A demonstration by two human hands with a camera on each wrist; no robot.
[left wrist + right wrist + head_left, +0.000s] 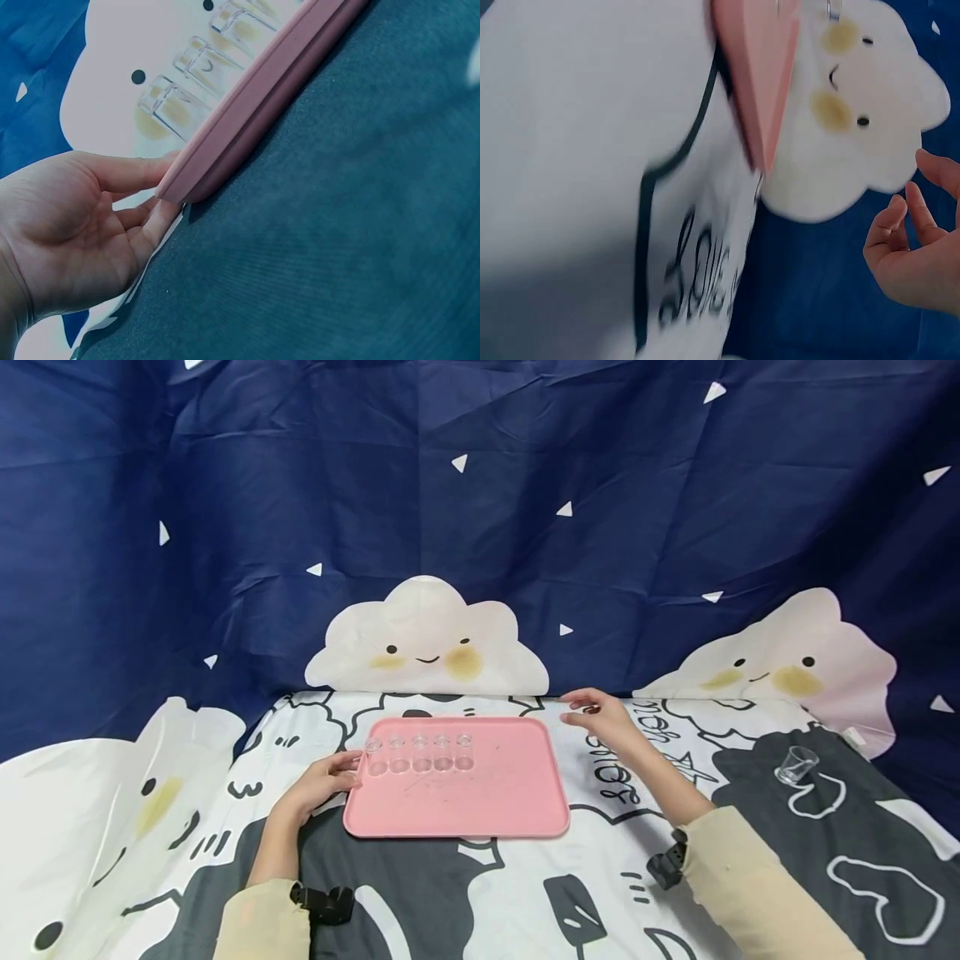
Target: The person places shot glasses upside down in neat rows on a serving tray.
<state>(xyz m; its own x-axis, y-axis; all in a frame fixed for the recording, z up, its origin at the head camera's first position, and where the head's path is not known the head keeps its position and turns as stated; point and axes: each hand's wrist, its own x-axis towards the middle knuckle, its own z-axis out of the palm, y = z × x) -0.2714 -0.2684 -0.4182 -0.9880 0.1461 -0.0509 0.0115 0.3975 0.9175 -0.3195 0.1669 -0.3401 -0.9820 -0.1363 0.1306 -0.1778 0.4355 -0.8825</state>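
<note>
A pink tray point(517, 793) with a raised rim lies on the patterned cloth. Several small clear cups point(422, 754) stand upright in a row across its left half. My left hand point(311, 787) pinches the tray's left edge; the left wrist view shows the thumb at the rim and other fingers lower down, partly hidden. Off the tray's far right corner, my right hand point(603, 722) hovers with its fingers apart and loosely bent, holding nothing. In the right wrist view that hand point(922, 251) is apart from the tray point(761, 82).
Another clear cup point(797, 766) stands on the dark part of the cloth at far right. Behind the table hangs a navy curtain point(480, 493) with clouds and white triangles. The cloth point(525, 893) carries black, white and grey cartoon drawings.
</note>
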